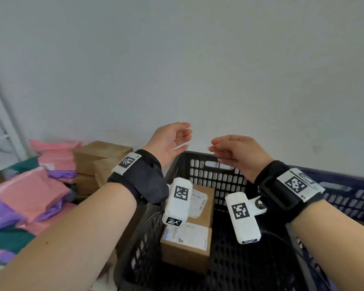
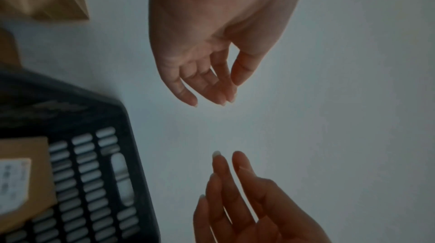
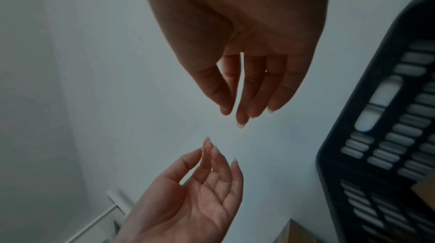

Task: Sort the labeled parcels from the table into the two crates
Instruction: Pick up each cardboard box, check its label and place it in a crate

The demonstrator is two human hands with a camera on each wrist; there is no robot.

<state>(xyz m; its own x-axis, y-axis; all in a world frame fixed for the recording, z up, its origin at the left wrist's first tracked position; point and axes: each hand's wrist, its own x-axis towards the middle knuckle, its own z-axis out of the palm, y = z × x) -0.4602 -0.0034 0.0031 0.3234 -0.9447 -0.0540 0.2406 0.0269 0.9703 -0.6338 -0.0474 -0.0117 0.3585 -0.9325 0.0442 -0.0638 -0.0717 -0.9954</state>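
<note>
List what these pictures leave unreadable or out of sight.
- Label print on the front box in the black crate: head view, too small and blurred.
- Rear box: head view, partly covered by the left wrist camera.
- Blue crate: head view, its inside hidden behind the right forearm and cut by the edge.
- Pink and purple parcels: head view, blurred; labels not visible.
- Left hand and right hand: both empty.

The head view is evenly and softly lit, with no hard shadows or glare; straight lines are bowed toward the edges, and the pink and purple parcels [image 1: 29, 185] at the left are smeared. Both wrist views are rendered dim, bluish and soft, with the black crate [image 2: 98, 182] blurred.
</note>
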